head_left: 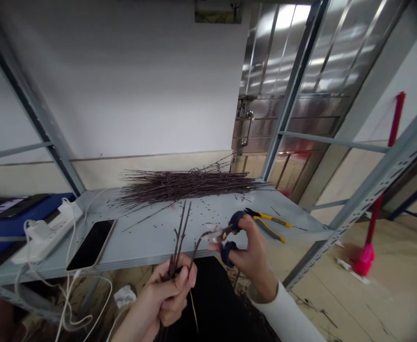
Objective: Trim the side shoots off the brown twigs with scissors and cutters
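Several dark brown twigs (182, 231) stand up out of my left hand (173, 289), whose fingers are closed round them. My right hand (253, 249) holds scissors (226, 233) with dark blue handles, fingers through the loops. The scissor blades point left and meet the tip of one bent twig (196, 247); whether they are closed on it I cannot tell. Behind my hands, a thick bundle of dark twigs (183, 184) lies across the back of the grey shelf (147, 244). Yellow-handled pliers (270, 221) rest just right of my right hand.
A phone (91, 244) lies at the shelf's left, beside a white power strip (52, 235) with cables hanging over the front edge. Small dark bits are scattered on the shelf. Metal posts (290, 90) frame it, and a red-handled broom (368, 251) stands at right.
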Available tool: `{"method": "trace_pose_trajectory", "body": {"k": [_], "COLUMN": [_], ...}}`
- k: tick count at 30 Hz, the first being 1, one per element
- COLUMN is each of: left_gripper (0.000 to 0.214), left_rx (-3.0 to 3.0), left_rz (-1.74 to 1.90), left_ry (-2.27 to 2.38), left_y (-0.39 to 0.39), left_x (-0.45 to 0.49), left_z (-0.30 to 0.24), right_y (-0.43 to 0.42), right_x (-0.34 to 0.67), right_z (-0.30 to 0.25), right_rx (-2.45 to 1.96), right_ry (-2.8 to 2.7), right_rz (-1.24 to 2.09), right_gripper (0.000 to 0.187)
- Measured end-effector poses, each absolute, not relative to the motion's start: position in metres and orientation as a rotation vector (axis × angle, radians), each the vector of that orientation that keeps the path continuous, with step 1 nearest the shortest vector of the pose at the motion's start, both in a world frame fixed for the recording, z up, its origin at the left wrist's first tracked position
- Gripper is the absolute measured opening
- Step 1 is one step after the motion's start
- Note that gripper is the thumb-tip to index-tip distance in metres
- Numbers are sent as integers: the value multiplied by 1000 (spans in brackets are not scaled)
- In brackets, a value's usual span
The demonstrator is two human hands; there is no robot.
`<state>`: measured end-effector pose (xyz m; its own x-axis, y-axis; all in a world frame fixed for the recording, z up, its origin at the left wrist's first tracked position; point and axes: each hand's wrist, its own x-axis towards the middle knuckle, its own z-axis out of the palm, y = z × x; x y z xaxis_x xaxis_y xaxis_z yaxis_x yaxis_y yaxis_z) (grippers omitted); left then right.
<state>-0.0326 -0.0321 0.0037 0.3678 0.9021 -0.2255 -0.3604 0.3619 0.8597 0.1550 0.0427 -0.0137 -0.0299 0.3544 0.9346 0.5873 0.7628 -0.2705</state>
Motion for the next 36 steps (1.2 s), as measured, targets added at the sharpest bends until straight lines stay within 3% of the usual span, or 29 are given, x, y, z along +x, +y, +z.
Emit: {"method": "trace_pose_trajectory", "body": {"k": [12, 18, 24, 30, 36], "left_gripper": [40, 39, 34, 33, 33], "left_rx": [850, 842, 848, 839, 828], "left_rz": [867, 852, 906, 910, 891], "left_ry": [814, 810, 790, 796, 765], "left_y": [-29, -27, -27, -24, -23], "left_x": [-31, -31, -30, -29, -30], "left_z": [14, 15, 9, 6, 7], "right_y": [46, 48, 48, 45, 45], "right_x": [161, 158, 156, 152, 150], "right_z": [-31, -32, -46, -50, -45], "right_rx": [-911, -989, -930, -819, -816], "right_ry": [-1568, -1460, -1550, -1662, -1734], "right_rz": [-181, 168, 597, 435, 311], "right_gripper": [24, 36, 29, 38, 37]}}
